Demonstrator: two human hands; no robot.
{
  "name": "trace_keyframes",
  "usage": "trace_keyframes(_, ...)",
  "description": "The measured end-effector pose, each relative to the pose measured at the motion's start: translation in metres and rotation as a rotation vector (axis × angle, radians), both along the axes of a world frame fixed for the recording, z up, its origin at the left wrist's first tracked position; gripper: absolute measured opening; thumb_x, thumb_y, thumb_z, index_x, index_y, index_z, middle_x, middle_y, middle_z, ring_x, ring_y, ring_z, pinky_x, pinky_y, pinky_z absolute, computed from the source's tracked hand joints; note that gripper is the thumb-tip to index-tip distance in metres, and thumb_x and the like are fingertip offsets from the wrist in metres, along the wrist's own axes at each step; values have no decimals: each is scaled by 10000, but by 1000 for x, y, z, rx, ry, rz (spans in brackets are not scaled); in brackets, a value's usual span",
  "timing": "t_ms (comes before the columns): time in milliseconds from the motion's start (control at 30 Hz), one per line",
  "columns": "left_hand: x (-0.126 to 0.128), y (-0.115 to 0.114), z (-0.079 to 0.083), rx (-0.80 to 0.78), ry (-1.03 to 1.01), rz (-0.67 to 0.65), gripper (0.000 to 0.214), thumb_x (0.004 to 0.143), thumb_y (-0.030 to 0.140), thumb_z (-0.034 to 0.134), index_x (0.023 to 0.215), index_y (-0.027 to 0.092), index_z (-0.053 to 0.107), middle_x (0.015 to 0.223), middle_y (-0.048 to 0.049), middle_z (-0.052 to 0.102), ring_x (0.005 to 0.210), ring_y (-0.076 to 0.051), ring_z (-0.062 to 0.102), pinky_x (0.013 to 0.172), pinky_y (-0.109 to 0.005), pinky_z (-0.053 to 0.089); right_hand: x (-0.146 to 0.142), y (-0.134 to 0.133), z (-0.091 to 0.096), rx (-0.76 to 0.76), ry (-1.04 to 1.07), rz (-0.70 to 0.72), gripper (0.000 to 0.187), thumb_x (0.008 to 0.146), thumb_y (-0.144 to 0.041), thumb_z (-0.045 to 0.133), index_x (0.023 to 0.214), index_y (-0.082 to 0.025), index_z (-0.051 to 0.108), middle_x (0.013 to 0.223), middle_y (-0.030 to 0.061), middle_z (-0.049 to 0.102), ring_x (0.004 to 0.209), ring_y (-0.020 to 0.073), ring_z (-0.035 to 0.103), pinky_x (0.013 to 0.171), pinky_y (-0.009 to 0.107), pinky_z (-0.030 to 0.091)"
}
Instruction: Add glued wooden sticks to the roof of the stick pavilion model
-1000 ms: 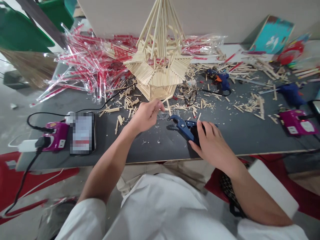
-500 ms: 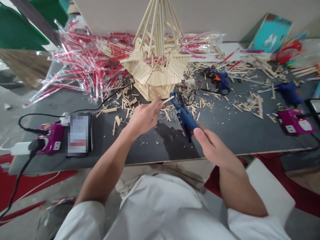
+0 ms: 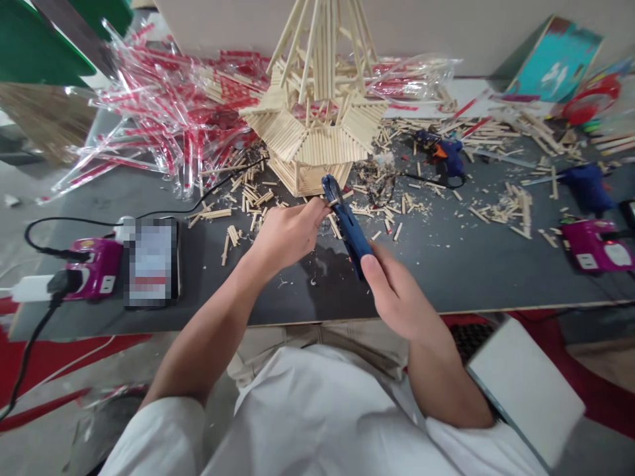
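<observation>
Right fingers (image 3: 377,264) wrap the cutter (image 3: 347,225); left fingers (image 3: 316,210) pinch something hidden. A slip could make the cutter nip them.

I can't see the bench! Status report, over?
Right hand grips blue cutter. Left hand pinched at its head. Craft-stick tower just beyond.

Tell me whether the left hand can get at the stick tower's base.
Probably yes: the left hand sits just in front of the stick tower's base, with only loose sticks around it and nothing larger in the way.
</observation>
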State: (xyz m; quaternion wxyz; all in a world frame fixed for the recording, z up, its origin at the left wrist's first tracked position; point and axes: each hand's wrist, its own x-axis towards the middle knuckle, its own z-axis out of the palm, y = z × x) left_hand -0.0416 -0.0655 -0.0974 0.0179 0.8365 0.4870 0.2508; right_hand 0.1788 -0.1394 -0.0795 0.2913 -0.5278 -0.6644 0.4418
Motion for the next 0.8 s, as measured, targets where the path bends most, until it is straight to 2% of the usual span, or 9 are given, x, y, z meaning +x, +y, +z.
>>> trace_keyframes(433,-2,0,3,49,63,13,339,1076,331,330,877,178,559,645,-32,649,476,-109,503,521,-288,193,-5,-3,-2,56,-80,23,514,1082,-505,380,1483,-218,525,1362,132,624,1238,270,589,1066,451,445)
trace_keyframes(667,-1,0,2,52,39,8,360,1081,344,311,869,188,557,634,-25,639,475,-116,495,512,-291,195,-9,-7,0,80,-128,-5,520,1081,-509,360,1469,-208,531,1363,149,617,1241,287,589,1074,480,458)
trace_keyframes(800,-1,-1,3,110,50,-19,369,1088,319,313,916,169,603,620,-17,641,463,-109,483,499,-286,201,-15,-14,-1,101,-214,-43,569,1073,-518,352,1510,-174,472,1394,175,577,1292,309,563,1106,509,450)
